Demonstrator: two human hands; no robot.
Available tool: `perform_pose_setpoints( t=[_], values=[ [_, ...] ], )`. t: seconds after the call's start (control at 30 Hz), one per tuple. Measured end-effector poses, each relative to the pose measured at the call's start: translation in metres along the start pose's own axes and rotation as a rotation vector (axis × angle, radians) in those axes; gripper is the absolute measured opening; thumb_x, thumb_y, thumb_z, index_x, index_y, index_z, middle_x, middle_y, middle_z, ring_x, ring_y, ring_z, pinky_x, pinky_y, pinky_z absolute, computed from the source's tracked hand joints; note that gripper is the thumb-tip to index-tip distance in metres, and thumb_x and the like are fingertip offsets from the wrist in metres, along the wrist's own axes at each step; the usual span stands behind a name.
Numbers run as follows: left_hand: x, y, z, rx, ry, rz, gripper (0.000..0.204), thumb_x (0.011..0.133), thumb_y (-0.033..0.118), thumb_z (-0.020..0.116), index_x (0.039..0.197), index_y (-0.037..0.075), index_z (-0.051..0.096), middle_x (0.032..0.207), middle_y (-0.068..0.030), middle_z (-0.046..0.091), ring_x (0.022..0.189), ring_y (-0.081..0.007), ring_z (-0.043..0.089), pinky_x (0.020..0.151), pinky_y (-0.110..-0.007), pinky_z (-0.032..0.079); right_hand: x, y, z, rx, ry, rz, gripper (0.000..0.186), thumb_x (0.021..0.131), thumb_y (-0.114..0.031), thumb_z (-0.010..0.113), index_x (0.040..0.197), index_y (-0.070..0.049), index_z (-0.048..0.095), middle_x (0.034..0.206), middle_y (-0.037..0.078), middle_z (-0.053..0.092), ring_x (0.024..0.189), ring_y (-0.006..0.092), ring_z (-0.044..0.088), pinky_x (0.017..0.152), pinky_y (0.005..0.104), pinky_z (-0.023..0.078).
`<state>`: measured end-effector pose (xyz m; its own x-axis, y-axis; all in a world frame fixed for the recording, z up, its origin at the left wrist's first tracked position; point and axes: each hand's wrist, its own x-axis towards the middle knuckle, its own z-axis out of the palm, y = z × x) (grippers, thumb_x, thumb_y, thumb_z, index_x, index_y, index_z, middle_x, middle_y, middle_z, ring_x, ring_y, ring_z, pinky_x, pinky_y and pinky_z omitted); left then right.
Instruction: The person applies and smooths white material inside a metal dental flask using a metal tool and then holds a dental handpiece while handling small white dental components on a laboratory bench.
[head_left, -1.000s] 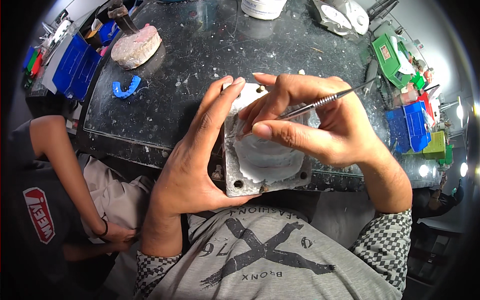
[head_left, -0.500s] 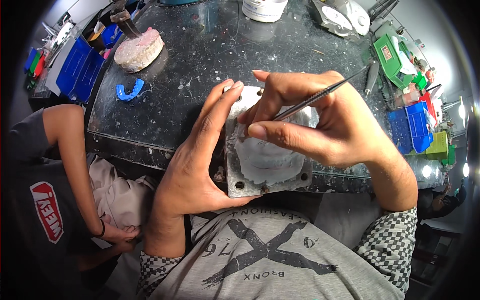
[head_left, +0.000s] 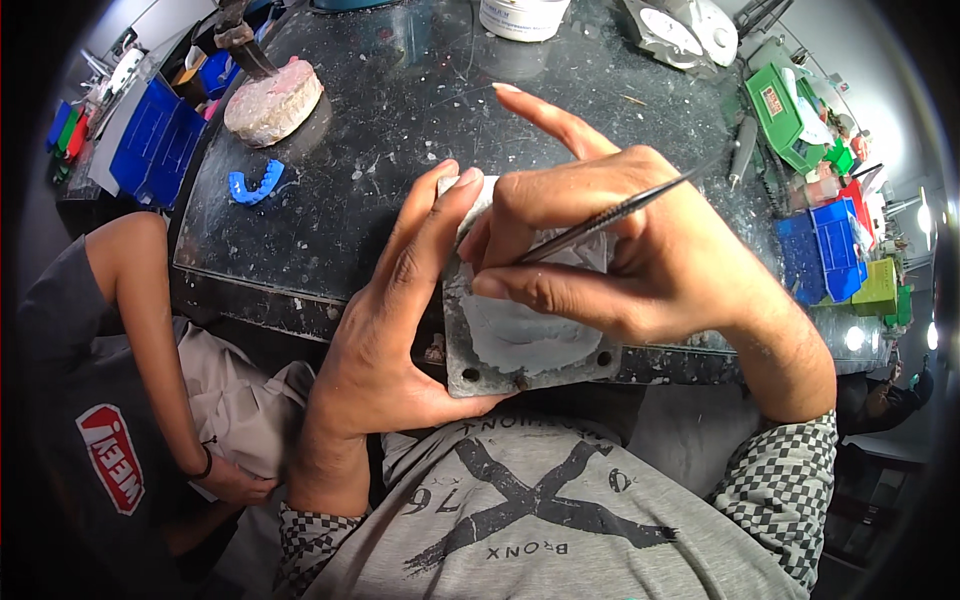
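My left hand [head_left: 370, 335] is wrapped round the left side of a square grey metal dental flask [head_left: 490, 381], thumb along its near edge and fingertips at its far corner. Grey-white plaster [head_left: 535, 338] fills the middle of the flask, and bolt holes show in its near corners. Over the plaster, my right hand [head_left: 660, 245] pinches a thin dark metal carving instrument [head_left: 628, 208] like a pen, its shaft slanting up to the right. My right little finger sticks out away from the others. The fingers hide the instrument's working tip and part of the plaster.
On the dark table [head_left: 400, 140] lie a blue U-shaped piece [head_left: 257, 184], a pinkish plaster disc [head_left: 274, 102] and a grey-handled tool [head_left: 742, 152]. A white tub [head_left: 524, 18] stands far off. Green [head_left: 783, 118] and blue [head_left: 838, 252] bins line the right. A person [head_left: 135, 330] sits close at left.
My right hand has shifted slightly left and nearer, with the instrument tilted a little flatter. Its little finger has stretched outward. The flask has moved slightly left with my left hand.
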<state>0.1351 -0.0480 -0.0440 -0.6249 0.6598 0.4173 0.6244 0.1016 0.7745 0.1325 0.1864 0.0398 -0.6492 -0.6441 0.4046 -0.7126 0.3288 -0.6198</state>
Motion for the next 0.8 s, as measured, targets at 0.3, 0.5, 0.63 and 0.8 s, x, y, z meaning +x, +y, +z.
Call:
perform_pose_setpoints(
  t=[0.3, 0.5, 0.63, 0.8],
  values=[
    [0.0, 0.002, 0.0, 0.006, 0.013, 0.01, 0.143, 0.05, 0.017, 0.101, 0.166, 0.002, 0.019, 0.171, -0.025, 0.02, 0.154, -0.0355, 0.036, 0.121, -0.044, 0.038, -0.008, 0.017, 0.006, 0.105, -0.018, -0.015, 0.009, 0.091, -0.013, 0.078, 0.087, -0.005, 0.076, 0.082, 0.003, 0.075, 0.086, 0.022, 0.076, 0.127, 0.0639, 0.02],
    [0.0, 0.006, 0.0, 0.004, -0.01, -0.021, 0.142, 0.052, 0.018, 0.103, 0.165, -0.001, 0.02, 0.171, -0.0254, 0.02, 0.154, -0.0351, 0.035, 0.121, -0.044, 0.037, -0.026, 0.025, 0.018, 0.241, 0.134, 0.075, 0.016, 0.096, -0.019, 0.076, 0.093, -0.004, 0.07, 0.084, 0.004, 0.072, 0.084, 0.0203, 0.074, 0.121, 0.0535, 0.036],
    [0.001, 0.005, -0.002, -0.014, -0.022, -0.019, 0.14, 0.053, 0.017, 0.103, 0.164, -0.002, 0.021, 0.171, -0.026, 0.02, 0.154, -0.0348, 0.035, 0.121, -0.043, 0.036, -0.031, 0.02, 0.02, 0.351, 0.171, 0.15, 0.019, 0.097, -0.019, 0.076, 0.094, -0.002, 0.068, 0.085, 0.008, 0.071, 0.084, 0.0209, 0.073, 0.082, 0.0368, 0.053],
    [0.001, 0.004, -0.001, -0.014, -0.021, -0.022, 0.14, 0.053, 0.017, 0.103, 0.164, -0.001, 0.021, 0.171, -0.0264, 0.019, 0.154, -0.0344, 0.036, 0.12, -0.042, 0.038, -0.027, 0.019, 0.014, 0.27, 0.114, 0.119, 0.015, 0.096, -0.016, 0.075, 0.096, -0.002, 0.067, 0.087, 0.01, 0.07, 0.084, 0.0242, 0.073, 0.08, 0.0375, 0.056]
  ],
)
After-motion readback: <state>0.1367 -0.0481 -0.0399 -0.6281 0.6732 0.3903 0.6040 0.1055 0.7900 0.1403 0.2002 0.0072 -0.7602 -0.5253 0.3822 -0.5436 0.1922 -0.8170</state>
